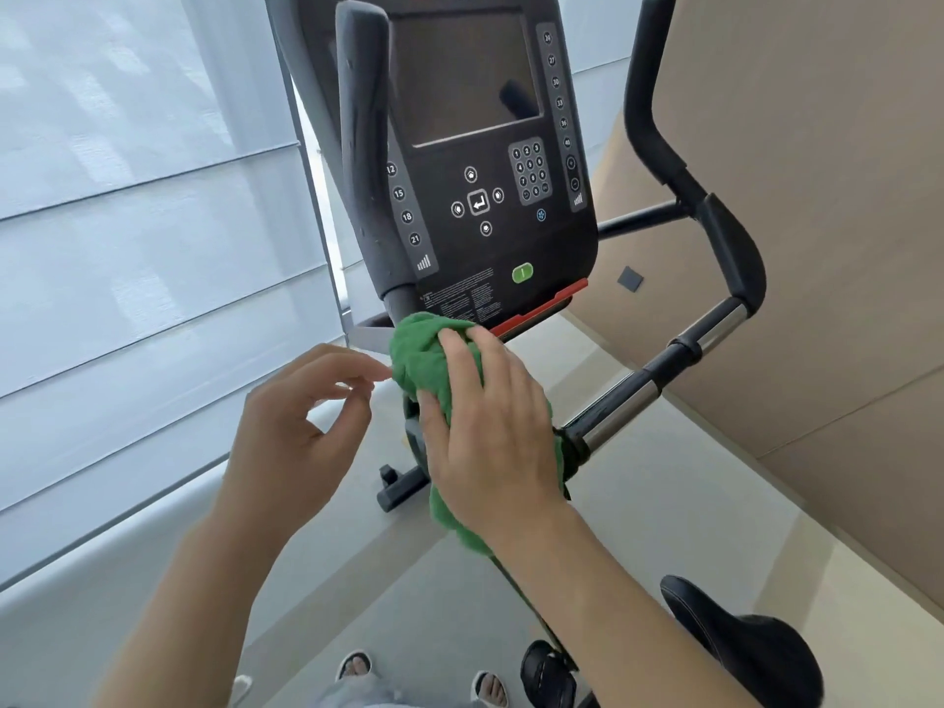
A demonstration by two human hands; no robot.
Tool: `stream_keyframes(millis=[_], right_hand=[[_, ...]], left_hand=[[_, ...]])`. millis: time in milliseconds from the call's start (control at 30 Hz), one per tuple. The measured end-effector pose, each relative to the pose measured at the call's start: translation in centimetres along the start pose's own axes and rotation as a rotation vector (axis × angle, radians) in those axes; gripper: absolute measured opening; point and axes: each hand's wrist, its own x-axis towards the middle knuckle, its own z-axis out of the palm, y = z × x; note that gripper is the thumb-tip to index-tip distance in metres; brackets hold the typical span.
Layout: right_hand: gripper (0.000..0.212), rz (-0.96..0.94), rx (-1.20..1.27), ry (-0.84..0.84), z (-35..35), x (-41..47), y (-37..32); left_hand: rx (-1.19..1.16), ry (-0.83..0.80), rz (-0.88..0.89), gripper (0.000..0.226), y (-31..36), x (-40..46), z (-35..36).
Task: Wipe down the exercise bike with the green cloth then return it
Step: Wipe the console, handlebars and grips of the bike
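The exercise bike's black console (480, 161) with its dark screen and keypad fills the upper middle. Just below it, the green cloth (419, 355) is bunched over the middle of the handlebar. My right hand (490, 426) grips the cloth, fingers curled over it and thumb on its left side. My left hand (301, 426) hovers just left of the cloth, fingers loosely curled and holding nothing, fingertips close to the cloth's edge. The right handlebar (679, 350) runs up and to the right from under the cloth. A left upright grip (362, 145) stands in front of the console.
The black saddle (740, 636) is at the lower right. White window blinds (127, 222) cover the left side and a beige wall (843, 247) stands on the right. My sandalled feet (352, 666) stand on the pale floor near a pedal (549, 671).
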Motion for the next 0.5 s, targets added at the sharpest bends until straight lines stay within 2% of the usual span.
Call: stream_keyframes(millis=[133,233,267,367,500], right_hand=[[0.034,0.158,0.294,-0.147,-1.3,5.9,0.5],[0.044,0.246,0.538,-0.226,-2.0,8.0,1.6],[0.042,0.199,0.505,-0.197,-2.1,7.4,1.5],[0.035,0.04,0.204,-0.038,-1.3,2.9,1.3],[0.062,0.066,-0.065,0.065,-0.3,-3.8,0.6]], left_hand=[[-0.005,0.043,-0.052,0.041,0.5,-0.7,-0.1],[-0.018,0.042,-0.044,0.044,1.0,-0.7,0.4],[-0.022,0.04,-0.031,0.045,1.3,-0.6,0.6],[-0.033,0.06,0.005,0.046,1.7,-0.4,0.6],[-0.024,0.077,0.021,0.038,1.4,-0.5,-0.1]])
